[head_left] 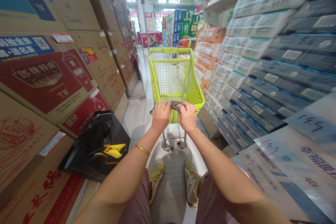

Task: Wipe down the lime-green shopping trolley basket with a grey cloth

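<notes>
aisle: grey cloth (175,104) gripped between left hand (161,114) and right hand (187,116) (on cart (172,77)).

Lime-grn mesh cart (172,77), gry cloth (175,104).

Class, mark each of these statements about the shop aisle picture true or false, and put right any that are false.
1. The left hand and the right hand both hold the near edge of the cart. True.
2. The cart is red. False: it is lime green.
3. A bracelet sits on the left wrist. True.
4. The black bag lies inside the cart. False: it lies at the left, against the cardboard boxes.
5. A dark cloth is bunched between the two hands. True.
</notes>
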Demonstrator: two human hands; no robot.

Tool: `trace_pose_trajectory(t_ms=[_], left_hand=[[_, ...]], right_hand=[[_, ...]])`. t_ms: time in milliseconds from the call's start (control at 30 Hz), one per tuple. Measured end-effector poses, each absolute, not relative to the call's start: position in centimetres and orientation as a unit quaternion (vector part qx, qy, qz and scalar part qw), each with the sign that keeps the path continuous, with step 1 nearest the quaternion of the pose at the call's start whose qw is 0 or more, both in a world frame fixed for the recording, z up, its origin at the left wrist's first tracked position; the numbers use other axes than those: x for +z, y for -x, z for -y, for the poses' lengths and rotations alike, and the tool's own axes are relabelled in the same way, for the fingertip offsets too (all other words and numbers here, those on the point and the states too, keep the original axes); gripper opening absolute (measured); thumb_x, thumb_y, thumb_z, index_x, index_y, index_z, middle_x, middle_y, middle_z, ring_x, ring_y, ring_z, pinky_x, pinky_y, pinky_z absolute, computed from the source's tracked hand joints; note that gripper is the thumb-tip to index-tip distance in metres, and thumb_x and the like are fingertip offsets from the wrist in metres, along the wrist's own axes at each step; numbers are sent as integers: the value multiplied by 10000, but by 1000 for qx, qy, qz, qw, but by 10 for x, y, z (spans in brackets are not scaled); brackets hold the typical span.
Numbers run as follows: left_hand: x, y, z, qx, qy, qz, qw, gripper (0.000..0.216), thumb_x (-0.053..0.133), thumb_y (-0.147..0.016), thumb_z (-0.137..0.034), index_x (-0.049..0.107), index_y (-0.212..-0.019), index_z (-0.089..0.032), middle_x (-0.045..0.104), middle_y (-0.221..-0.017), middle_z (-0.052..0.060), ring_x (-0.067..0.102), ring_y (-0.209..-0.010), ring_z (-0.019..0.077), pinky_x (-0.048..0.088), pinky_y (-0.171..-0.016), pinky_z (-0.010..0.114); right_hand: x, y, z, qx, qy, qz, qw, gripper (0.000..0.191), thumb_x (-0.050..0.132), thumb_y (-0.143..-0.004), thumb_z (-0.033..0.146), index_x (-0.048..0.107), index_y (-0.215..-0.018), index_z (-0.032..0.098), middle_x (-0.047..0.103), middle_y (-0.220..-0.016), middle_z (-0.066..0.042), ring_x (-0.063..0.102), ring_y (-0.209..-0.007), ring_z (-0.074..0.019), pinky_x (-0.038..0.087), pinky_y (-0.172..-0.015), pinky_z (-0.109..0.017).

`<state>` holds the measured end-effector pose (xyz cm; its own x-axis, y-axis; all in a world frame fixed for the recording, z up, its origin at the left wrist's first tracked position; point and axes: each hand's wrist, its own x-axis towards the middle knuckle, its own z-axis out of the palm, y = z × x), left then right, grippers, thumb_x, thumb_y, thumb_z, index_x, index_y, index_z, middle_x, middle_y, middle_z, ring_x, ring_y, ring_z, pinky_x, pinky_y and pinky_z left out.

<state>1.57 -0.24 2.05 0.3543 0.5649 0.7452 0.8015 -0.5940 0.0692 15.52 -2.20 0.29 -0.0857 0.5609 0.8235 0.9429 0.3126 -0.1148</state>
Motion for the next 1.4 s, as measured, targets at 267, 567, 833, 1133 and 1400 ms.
trace_pose_trajectory(t_ms=[267,567,833,1133,1400], left_hand=[[13,-36,-4,-346,815,450,116,287,372,-840,-138,516,-1088,-136,585,-905,95,494,-900,232,382,-853,370],[10,-37,-10,-304,813,470,159,318,272,-919,-302,539,-816,-162,546,-829,96,475,-861,239,331,-866,386],[11,-21,-16,-303,814,469,159,351,230,-930,-312,524,-806,-166,543,-827,96,468,-850,235,321,-828,375],[12,-15,-19,-327,816,452,152,354,227,-936,-288,518,-768,-175,526,-783,70,458,-806,210,318,-799,359],[16,-6,-26,-318,817,460,142,347,236,-933,-280,520,-758,-184,546,-792,70,464,-810,213,327,-800,360]], right_hand=[[-25,-158,20,-246,554,687,402,250,415,-812,114,611,-943,197,509,-985,-84,399,-876,-190,335,-772,-309],[-62,-163,21,-261,540,757,259,215,411,-872,187,617,-932,199,571,-1009,-95,400,-873,-200,289,-774,-330],[-38,-154,16,-253,531,753,294,242,396,-888,211,616,-988,222,567,-1008,-81,408,-884,-193,282,-776,-324],[-22,-149,13,-269,532,728,340,252,396,-885,202,628,-982,224,556,-1013,-83,404,-907,-196,281,-789,-328],[-59,-146,9,-258,513,783,238,217,422,-883,231,606,-995,237,581,-1081,-72,407,-960,-212,274,-807,-357]])
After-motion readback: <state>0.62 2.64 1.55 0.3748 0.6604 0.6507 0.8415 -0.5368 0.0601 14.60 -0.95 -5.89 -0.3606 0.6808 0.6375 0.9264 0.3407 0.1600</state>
